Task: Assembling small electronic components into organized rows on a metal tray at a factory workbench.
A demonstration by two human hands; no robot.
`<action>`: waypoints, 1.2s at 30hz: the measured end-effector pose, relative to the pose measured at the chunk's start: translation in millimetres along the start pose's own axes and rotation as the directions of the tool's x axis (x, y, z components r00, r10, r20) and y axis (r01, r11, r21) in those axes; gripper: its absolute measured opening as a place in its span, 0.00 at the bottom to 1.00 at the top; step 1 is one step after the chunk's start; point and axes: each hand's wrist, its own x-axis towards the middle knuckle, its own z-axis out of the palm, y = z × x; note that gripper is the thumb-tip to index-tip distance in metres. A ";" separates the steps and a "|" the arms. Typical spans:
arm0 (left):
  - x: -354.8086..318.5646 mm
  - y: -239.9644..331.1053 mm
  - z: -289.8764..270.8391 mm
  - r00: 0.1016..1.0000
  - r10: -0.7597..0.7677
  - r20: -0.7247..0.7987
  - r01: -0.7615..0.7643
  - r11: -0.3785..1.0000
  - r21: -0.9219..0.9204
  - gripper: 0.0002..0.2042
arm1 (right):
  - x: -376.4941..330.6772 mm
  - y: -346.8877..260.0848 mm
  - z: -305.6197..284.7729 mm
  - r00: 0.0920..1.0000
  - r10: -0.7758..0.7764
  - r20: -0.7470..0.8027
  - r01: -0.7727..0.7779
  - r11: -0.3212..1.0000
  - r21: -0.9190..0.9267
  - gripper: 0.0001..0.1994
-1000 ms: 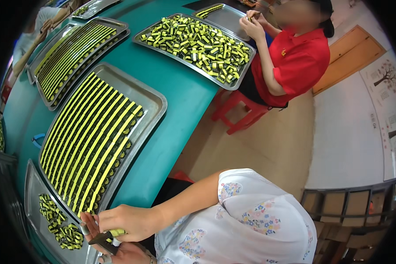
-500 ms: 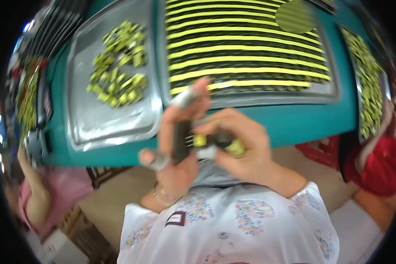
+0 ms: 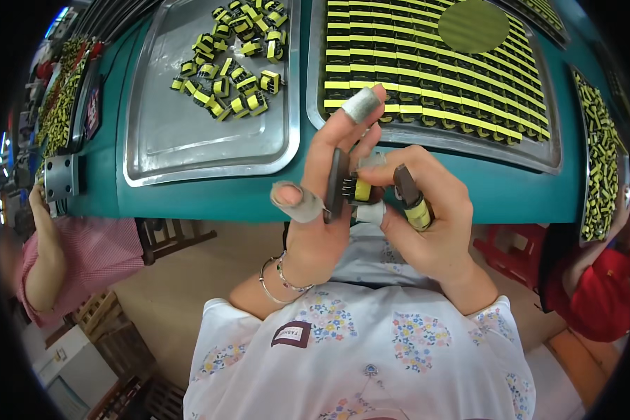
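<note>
At the center, the left hand [image 3: 318,238] has its taped thumb and index finger spread wide, with a dark flat bar [image 3: 337,185] standing along its palm; whether its other fingers close on that bar, I cannot tell. Just on the bar's 3 o'clock side, the right hand [image 3: 444,217] pinches a pin-legged transformer [image 3: 363,189], yellow-banded, between taped thumb and index finger, its metal pins pointing to 9 o'clock at the bar. A second transformer [image 3: 417,213], yellow with a dark end, is tucked in the curled fingers of the same hand. Toward 10 o'clock, a steel tray [image 3: 189,150] on the green tabletop [image 3: 189,203] bears a loose heap of yellow-and-black transformers [image 3: 245,80]. At 1 o'clock, a larger tray [image 3: 469,154] holds tight rows of transformers [image 3: 427,70]. Far out at 3 o'clock lies a tray of jumbled transformers [image 3: 600,161], with a red-sleeved co-worker [image 3: 605,297] at 4 o'clock and a red stool [image 3: 511,248] nearer in. Out at 9 o'clock sits a drilled metal block [image 3: 61,178], near a co-worker in pink check [image 3: 94,255].
</note>
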 end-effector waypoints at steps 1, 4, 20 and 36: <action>-2.7 6.5 0.5 0.999 -0.030 0.020 0.028 0.997 0.077 0.48 | 0.3 -1.4 1.1 1.000 -0.017 0.003 0.017 1.000 0.012 0.20; -14.6 -0.7 -0.1 0.999 -0.006 0.038 0.004 0.997 0.075 0.50 | -2.2 -5.0 0.3 0.987 -0.162 0.014 0.162 0.985 -0.053 0.20; -12.8 -8.4 -2.4 0.990 -0.009 0.141 -0.019 0.981 0.191 0.44 | -11.8 0.3 -1.0 0.997 0.008 -0.070 -0.007 1.000 0.018 0.18; -9.1 -8.7 5.5 0.892 -0.323 0.315 0.348 0.937 -0.026 0.33 | -16.6 9.2 -29.1 0.873 -0.474 0.113 0.479 0.796 -0.370 0.17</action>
